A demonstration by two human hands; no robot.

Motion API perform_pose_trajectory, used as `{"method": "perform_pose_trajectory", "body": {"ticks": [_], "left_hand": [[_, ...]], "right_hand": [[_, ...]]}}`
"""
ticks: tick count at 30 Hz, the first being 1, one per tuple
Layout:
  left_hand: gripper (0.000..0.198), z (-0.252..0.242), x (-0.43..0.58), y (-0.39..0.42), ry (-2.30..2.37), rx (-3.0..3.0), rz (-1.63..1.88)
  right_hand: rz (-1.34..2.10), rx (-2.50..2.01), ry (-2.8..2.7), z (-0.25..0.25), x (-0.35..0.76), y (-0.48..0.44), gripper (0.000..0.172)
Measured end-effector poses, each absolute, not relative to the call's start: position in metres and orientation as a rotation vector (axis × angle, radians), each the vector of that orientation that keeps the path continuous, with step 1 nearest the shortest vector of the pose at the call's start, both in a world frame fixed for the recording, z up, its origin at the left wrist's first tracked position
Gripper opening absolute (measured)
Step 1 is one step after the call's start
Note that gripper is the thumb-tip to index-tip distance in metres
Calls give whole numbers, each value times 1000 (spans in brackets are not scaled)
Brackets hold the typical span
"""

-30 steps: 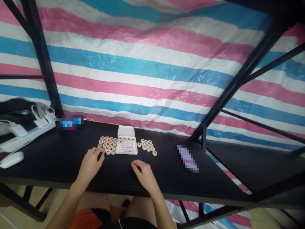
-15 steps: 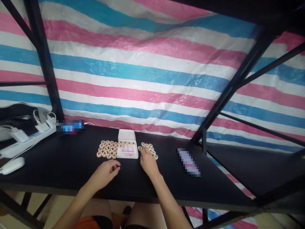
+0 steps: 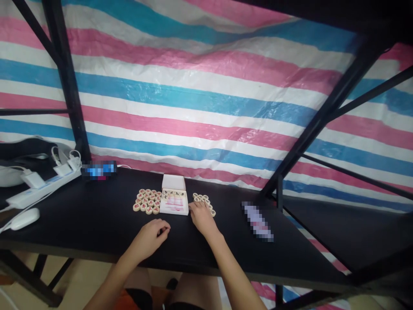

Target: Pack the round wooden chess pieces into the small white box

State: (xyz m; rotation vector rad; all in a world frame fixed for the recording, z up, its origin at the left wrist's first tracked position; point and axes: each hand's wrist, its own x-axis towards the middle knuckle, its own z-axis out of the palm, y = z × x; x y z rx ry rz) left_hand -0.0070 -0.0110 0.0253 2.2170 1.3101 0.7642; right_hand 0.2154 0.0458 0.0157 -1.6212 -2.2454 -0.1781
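Observation:
My right hand [image 3: 203,219] reaches over the group of xiangqi pieces with black characters [image 3: 202,198], its fingers bent down beside the right edge of the white box. What lies under its fingertips is hidden. The open white box [image 3: 173,192] has its lid tipped back; several black-character pieces stand in its top rows, above a sheet with pink line marks. My left hand [image 3: 153,234] rests on the table in front of the box, fingers curled in, nothing visible in them. Left of the box, xiangqi pieces with red characters [image 3: 147,201] lie in rows.
A white power strip [image 3: 48,185] with plugged-in chargers and a white mouse-shaped object [image 3: 26,218] are on the left. A blurred-out device [image 3: 99,170] lies behind them, another blurred-out item [image 3: 257,221] on the right. Black frame posts and a striped sheet [image 3: 193,94] border the table.
My right hand has drawn slightly toward me, its fingers now lower beside the box. The pale piece at its fingertips no longer shows. My left hand stays curled; the view has shifted slightly.

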Motion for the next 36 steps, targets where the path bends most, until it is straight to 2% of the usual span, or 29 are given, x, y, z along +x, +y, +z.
{"method": "perform_pose_trajectory", "body": {"ticks": [5,10,12,23,30,36], "left_hand": [[21,25,-7,-11,1299,2220,769],[26,27,-7,-11,1294,2197,773],[27,27,-6,-11,1302,2204,744],[25,21,-6,-6,1296,2198,715],[17,23,-7,-7,1242,2154,755],[15,19,-8,-5,1194,2056,784]], "right_hand": [[-39,-1492,-2005,26,218,31,30],[518,-1170,-1903,17,195,-2,35],[621,-1115,-1910,11,184,-11,37],[588,-1070,-1961,11,176,-25,31],[655,-1093,-1921,13,175,-28,29],[610,-1161,-1933,12,174,-26,15]]}}
